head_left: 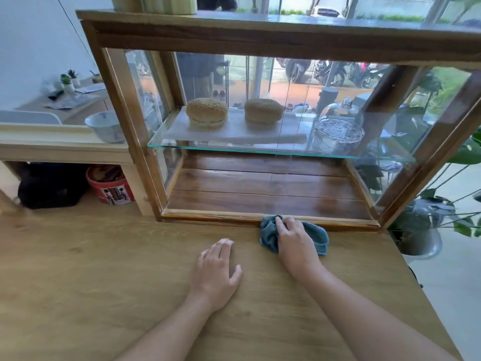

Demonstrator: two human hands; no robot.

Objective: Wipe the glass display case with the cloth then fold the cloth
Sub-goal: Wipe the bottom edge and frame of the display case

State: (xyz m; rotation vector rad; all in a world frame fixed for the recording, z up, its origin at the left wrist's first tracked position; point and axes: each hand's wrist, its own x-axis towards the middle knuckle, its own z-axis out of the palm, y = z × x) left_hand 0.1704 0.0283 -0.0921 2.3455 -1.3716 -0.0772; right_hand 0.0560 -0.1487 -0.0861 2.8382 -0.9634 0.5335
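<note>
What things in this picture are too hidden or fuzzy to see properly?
All in the head view:
- cloth: its middle is hidden under the right hand.
- pale object on top of the display case: cut off by the picture's top edge.
- red tin: its top is hidden by the shelf above it.
- dark shape beside the tin: too dark and blurred to identify.
- papers far left: too small to read.

One glass display case (260, 35). One cloth (268, 234). Two grips: left grip (216, 267), right grip (294, 243). Two buns: left bun (207, 113), right bun (263, 110). One glass dome (338, 123). One bowl (105, 126), far left. One red tin (109, 187).
</note>
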